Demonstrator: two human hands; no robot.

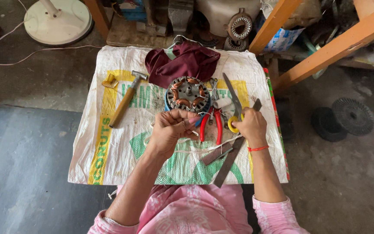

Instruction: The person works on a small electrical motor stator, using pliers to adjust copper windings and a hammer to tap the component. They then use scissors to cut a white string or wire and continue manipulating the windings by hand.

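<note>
While my left hand pinches thin white cord at the round copper-wound motor stator's six o'clock, my right hand clenches the cord's other end; tension should be even.

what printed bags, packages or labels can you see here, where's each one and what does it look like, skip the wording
Woven sack: spread flat as a table cover under the tools and both hands; white, with yellow bands and green printed shapes.
Plastic bag: upper right, behind the slanting orange wooden beam; white with blue print, crumpled.
No screens or signs show.
</note>
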